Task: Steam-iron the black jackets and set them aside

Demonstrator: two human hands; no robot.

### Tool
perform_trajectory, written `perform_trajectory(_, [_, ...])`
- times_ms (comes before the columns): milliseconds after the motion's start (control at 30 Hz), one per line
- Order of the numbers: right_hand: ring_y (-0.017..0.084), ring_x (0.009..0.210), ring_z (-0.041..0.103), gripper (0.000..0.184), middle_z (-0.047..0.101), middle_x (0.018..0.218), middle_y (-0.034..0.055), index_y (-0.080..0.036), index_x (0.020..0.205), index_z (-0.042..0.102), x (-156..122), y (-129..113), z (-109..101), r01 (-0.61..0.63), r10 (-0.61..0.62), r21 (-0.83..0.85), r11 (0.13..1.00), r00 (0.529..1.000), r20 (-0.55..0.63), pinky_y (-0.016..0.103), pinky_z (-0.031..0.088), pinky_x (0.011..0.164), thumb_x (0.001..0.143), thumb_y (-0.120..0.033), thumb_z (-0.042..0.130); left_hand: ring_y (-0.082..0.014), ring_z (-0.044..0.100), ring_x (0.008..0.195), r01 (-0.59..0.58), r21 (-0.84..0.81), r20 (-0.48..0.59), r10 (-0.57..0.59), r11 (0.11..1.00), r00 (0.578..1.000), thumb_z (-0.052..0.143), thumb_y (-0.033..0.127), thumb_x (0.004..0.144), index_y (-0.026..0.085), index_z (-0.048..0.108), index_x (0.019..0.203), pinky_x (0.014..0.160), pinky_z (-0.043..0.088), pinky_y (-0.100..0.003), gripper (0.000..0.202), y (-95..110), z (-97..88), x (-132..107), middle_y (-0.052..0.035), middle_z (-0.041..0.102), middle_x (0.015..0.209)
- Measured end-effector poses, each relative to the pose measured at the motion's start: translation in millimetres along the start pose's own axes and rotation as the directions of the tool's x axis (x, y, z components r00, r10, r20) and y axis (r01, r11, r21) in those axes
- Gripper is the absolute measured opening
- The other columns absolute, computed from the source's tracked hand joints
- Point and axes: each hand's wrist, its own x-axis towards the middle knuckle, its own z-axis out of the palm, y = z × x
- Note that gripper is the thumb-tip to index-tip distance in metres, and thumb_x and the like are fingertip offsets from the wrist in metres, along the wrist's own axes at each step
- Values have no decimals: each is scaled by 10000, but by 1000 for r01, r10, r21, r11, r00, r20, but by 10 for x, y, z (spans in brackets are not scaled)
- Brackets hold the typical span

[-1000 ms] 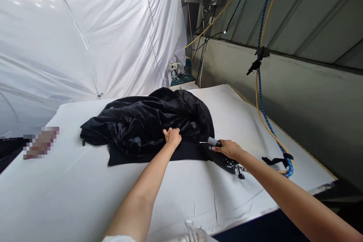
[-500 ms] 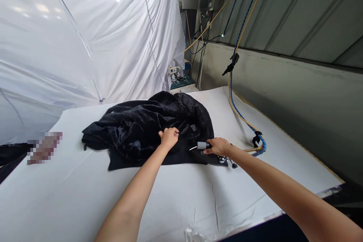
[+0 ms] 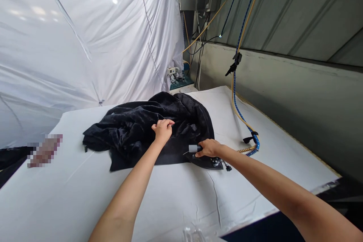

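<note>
A black plush garment lies in a bunched heap on the white-covered table, with a flat black strip along its near edge. My right hand is wrapped round the grey and black handle of a steam iron. The dark sole of the iron lies over the right end of that flat strip, partly past its edge. My left hand is over the garment, left of the iron, with its fingers curled. Whether cloth is pinched in them is hidden.
Blue and yellow hoses hang from above and run to the iron from the right. A white sheet hangs behind the table. A pixelated reddish-brown patch is at the left edge. Metal fittings stand at the back.
The iron has slid left with my right hand, over the flat strip. My left hand has moved left and a little away from me. The hoses have shifted.
</note>
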Motion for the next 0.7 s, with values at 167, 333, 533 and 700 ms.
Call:
perform_trajectory(167, [276, 889, 597, 547, 656, 884, 58, -268, 943, 642, -13, -211, 47, 66, -65, -82, 994, 998, 13, 336, 435, 696, 588, -671, 534, -190, 478, 997, -8, 10, 24, 7, 1000, 1000, 427, 129, 766, 295, 625, 855, 836, 249, -374, 274, -13, 25, -69, 35, 652, 969])
perform_trajectory(333, [264, 855, 605, 514, 659, 865, 47, -269, 888, 648, -44, -337, 99, 32, -30, -82, 996, 999, 29, 326, 433, 680, 578, -667, 549, -191, 483, 990, -20, -14, 21, 20, 1000, 1000, 430, 124, 761, 294, 632, 844, 843, 249, -386, 277, 22, 18, -133, 33, 654, 951])
perform_trajectory(533, [289, 880, 591, 510, 646, 905, 77, -249, 961, 613, -193, -43, 165, -3, -1, -93, 996, 999, -45, 343, 419, 675, 659, -641, 489, -173, 499, 953, 13, -37, -42, -15, 999, 999, 439, 126, 768, 279, 623, 832, 849, 275, -354, 249, -306, -127, -406, 34, 655, 916])
perform_trajectory(700, [307, 858, 594, 550, 643, 875, 97, -228, 987, 583, -224, -132, 226, 55, -63, -135, 989, 996, -56, 360, 410, 666, 705, -667, 410, -160, 515, 869, 220, 35, -21, -219, 975, 975, 454, 72, 720, 229, 600, 711, 772, 336, -293, 215, -950, -198, -795, 14, 619, 807])
